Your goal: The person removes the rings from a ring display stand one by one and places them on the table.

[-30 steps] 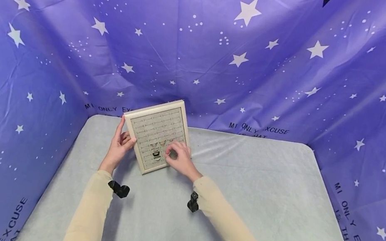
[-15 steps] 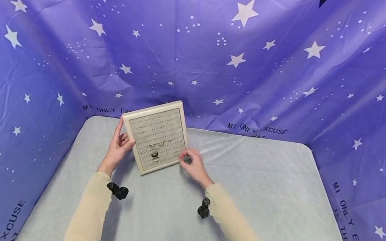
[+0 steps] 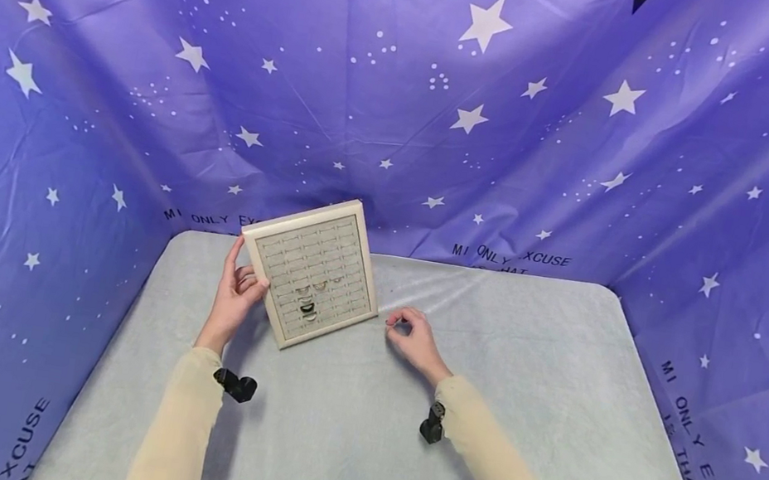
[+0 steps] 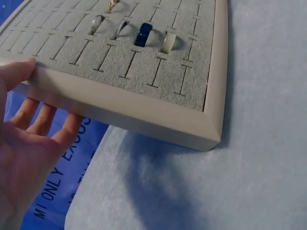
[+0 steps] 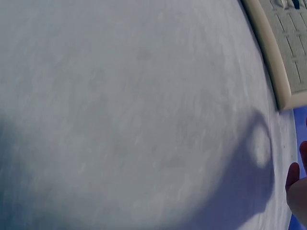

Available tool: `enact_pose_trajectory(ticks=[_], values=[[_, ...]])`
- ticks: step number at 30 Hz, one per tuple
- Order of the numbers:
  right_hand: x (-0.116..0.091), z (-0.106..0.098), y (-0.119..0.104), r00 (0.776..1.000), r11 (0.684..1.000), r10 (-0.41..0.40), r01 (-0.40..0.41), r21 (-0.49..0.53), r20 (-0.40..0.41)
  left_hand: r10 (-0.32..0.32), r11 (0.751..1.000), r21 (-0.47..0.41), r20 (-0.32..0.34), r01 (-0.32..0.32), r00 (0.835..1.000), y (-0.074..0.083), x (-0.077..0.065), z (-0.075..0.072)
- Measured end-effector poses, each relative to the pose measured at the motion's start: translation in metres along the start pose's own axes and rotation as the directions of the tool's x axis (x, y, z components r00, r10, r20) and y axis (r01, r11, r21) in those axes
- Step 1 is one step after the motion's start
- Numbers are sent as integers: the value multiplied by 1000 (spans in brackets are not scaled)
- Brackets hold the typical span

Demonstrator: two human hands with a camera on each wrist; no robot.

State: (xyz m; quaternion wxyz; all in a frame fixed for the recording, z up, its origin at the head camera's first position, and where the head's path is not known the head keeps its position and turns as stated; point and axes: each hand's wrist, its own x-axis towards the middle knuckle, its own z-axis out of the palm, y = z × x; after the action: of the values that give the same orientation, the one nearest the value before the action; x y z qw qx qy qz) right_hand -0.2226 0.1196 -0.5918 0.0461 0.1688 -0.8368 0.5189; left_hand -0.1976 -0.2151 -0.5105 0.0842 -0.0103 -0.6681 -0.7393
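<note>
My left hand [image 3: 234, 304] grips the left side of a ring display tray [image 3: 265, 276], thumb on the front rim and the other fingers behind. The tray has a pale wooden frame and grey slotted padding, and it stands tilted up. Several rings sit in its slots, among them a dark blue band [image 4: 143, 34], a pale band [image 4: 168, 42], a silver ring [image 4: 97, 24] and a gold one [image 4: 112, 5]. Right of the tray, apart from it, my right hand [image 3: 417, 344] pinches a tiny dark thing between thumb and forefinger; its kind is too small to tell.
A grey cloth-covered table [image 3: 324, 432] lies under both hands. Purple star-printed curtains [image 3: 405, 109] enclose it at the back and sides. Black wrist cameras [image 3: 432, 424] sit on both sleeves.
My right hand has moved right, from in front of the tray's lower rings to beyond its right edge, keeping its pinch. The left hand and the tray have stayed nearly still.
</note>
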Motion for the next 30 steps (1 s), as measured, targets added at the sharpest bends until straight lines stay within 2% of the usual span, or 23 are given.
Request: enact_pose_trajectory(ticks=[3, 11, 21, 30], values=[[-4, -8, 8, 1000, 1000, -4, 4, -15, -14, 2, 1000, -2, -14, -2, 1000, 7, -5, 5], [-14, -32, 24, 998, 999, 22, -24, -31, -57, 12, 1000, -8, -33, -12, 999, 5, -5, 6], [-24, -52, 36, 995, 997, 71, -73, -24, -76, -61, 996, 69, -35, 63, 998, 5, -10, 7], [-25, -65, 46, 988, 996, 82, -87, -26, -131, -32, 998, 52, -14, 33, 999, 0, -10, 7]])
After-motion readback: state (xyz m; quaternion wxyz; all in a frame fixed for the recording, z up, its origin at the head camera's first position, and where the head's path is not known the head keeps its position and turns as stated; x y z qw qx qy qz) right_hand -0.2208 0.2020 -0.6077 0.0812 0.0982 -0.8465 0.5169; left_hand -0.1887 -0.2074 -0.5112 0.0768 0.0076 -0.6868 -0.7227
